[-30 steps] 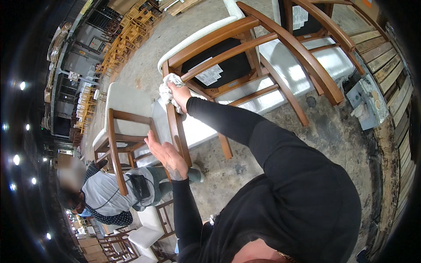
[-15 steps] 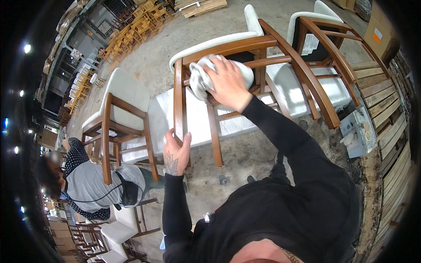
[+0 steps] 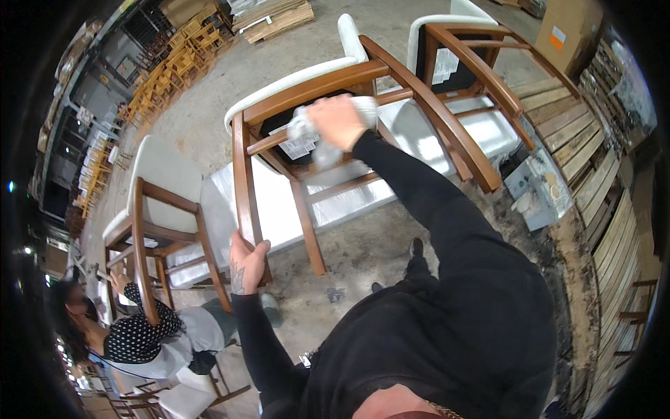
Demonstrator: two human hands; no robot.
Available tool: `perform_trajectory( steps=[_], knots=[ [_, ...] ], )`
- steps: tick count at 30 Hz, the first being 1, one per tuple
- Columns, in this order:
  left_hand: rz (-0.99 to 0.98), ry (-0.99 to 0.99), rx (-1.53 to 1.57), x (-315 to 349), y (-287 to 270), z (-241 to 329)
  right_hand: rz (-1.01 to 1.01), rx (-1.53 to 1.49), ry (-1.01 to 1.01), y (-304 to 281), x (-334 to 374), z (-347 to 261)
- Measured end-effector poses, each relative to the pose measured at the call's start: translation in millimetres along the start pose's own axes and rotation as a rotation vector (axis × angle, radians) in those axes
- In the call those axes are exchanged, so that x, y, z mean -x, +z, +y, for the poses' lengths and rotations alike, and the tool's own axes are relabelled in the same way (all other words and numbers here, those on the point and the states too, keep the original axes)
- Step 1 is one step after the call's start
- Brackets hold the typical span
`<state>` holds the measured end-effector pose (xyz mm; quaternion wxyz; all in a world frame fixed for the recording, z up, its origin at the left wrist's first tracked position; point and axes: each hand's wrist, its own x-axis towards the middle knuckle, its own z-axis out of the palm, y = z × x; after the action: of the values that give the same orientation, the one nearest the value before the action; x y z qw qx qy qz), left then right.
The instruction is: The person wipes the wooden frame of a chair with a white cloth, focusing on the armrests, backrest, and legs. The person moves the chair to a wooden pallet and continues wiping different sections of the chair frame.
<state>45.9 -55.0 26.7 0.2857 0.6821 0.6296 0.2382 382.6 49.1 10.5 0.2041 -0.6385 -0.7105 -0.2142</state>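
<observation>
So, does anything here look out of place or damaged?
The chair under the cloth is tipped over with its underside showing, an odd pose, though the chair to its right lies likewise, so it may be normal here. Dark blotches mark the floor; I can't tell if they're wet. No breakage stands out.

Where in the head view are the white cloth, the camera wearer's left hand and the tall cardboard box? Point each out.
White cloth point(image 3: 301, 126): head view, its left part, beside the fingers.
Left hand point(image 3: 247, 265): head view, mid-hand.
Cardboard box point(image 3: 576, 36): head view, its side.
</observation>
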Motion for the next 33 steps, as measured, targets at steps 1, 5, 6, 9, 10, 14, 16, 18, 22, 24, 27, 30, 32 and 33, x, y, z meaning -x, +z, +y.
perform_trajectory(
  steps=[1,5,6,9,10,14,16,18,22,24,27,30,32,33],
  knots=[
    [-0.054,-0.013,0.063,1,-1,2,0.016,0.035,0.032,-9,16,25],
    [-0.029,-0.038,0.049,3,-2,7,0.272,0.203,0.272,-16,57,86],
    [-0.017,-0.016,0.055,4,-3,8,0.376,0.215,0.262,-11,60,86],
    [-0.014,-0.028,0.061,4,-3,9,0.342,0.046,0.271,6,53,55],
    [-0.035,-0.042,0.036,5,-3,9,0.288,-0.042,0.177,9,46,37],
    [-0.009,0.017,0.053,3,-2,8,-0.010,-0.981,-0.318,-18,-9,0],
    [0.008,0.020,0.064,4,-2,7,0.107,-0.706,-0.075,-43,-41,16],
    [-0.008,0.014,0.102,6,-1,6,0.167,-0.427,0.151,-71,-66,62],
    [-0.014,0.012,0.074,9,-2,7,-0.662,0.260,0.230,-87,-39,137],
    [-0.021,-0.012,0.045,10,-2,7,-0.583,0.159,0.291,-70,11,151],
    [0.000,-0.038,0.062,9,0,4,-0.523,-0.093,0.379,-42,15,187],
    [0.014,-0.027,0.152,8,5,0,-0.422,-0.169,0.448,9,-48,224],
    [0.022,0.000,0.310,8,9,-3,-0.425,-0.191,0.517,50,-104,249],
    [0.006,-0.063,0.340,8,11,-3,-0.381,-0.210,0.474,70,-128,262]
  ],
)
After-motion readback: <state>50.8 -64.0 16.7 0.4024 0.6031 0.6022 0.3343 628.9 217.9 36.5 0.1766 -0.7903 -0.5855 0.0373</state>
